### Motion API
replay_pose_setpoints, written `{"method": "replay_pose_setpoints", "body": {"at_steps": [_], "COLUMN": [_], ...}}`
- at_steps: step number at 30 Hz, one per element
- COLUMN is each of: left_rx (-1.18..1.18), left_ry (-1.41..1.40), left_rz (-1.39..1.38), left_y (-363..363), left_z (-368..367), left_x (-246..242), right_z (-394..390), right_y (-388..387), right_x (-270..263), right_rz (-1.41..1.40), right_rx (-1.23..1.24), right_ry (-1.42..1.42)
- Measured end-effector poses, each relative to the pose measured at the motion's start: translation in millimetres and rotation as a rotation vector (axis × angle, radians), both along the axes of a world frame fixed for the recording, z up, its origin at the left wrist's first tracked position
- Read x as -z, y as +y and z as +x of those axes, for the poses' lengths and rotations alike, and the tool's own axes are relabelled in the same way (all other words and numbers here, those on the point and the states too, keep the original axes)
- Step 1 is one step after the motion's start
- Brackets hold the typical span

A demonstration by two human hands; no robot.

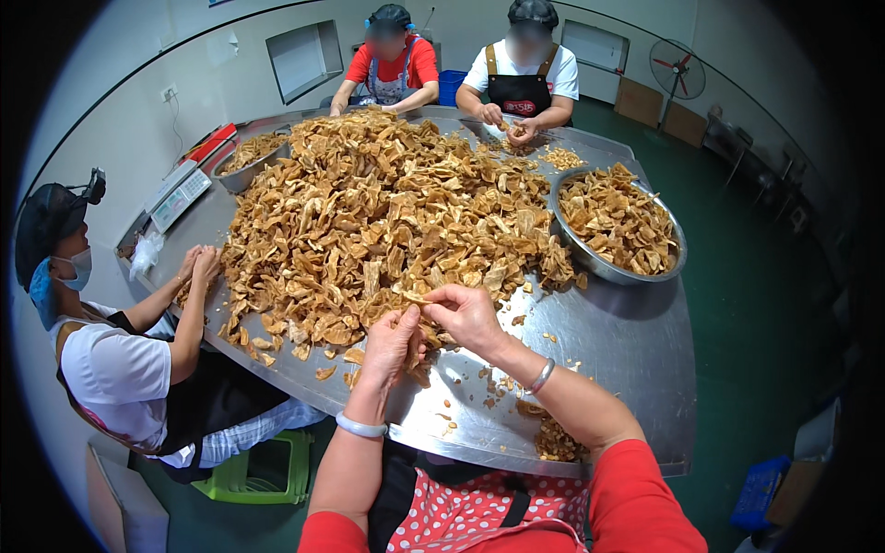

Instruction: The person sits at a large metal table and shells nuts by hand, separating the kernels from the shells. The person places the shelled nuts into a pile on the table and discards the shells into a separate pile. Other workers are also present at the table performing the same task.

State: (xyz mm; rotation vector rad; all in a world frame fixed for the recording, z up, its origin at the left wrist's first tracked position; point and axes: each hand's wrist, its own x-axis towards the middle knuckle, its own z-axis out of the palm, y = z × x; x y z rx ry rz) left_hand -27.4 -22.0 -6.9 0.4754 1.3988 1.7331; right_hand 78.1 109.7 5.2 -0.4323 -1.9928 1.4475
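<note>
A large heap of dried, golden-brown food slices point(387, 221) covers much of the stainless steel table point(622, 352). At the heap's near edge my right hand point(467, 318) pinches a pale dried slice point(413, 297) between thumb and fingertips. My left hand point(394, 342) is close beside it, its thumb near the same slice, with more brown pieces at its curled fingers. Whether those pieces are in its grasp or lie behind it is hard to tell. Small broken bits point(556, 435) lie in a little pile near the table's front edge, partly behind my right forearm.
A steel bowl of slices point(677, 256) stands at right, another point(238, 181) at back left beside a digital scale point(181, 200). One co-worker point(117, 373) sits at left with hands at the heap; two more point(394, 69), point(529, 76) work across the table. A green stool point(259, 477) is below left.
</note>
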Motion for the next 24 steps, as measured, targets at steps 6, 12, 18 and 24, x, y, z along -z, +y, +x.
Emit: {"method": "replay_pose_setpoints", "body": {"at_steps": [6,12,18,24], "left_rx": [-0.054,-0.031,-0.07,-0.146], "left_ry": [0.133,0.062,0.046,0.134], "left_rz": [0.103,0.097,0.128,0.155], "left_y": [2.4,5.7,6.6,7.9], "left_z": [9.4,18.2,19.5,19.2], "left_x": [0.6,-12.3,-10.8,-1.3], "right_z": [10.2,15.4,26.6,44.0], "right_y": [-3.5,18.2,28.0,32.7], "right_x": [-5.2,-2.1,-6.2,-11.7], "right_rz": [-0.031,-0.646,-0.914,-0.846], "right_rx": [-0.026,-0.099,-0.182,-0.316], "right_ry": [0.083,0.197,0.202,0.072]}}
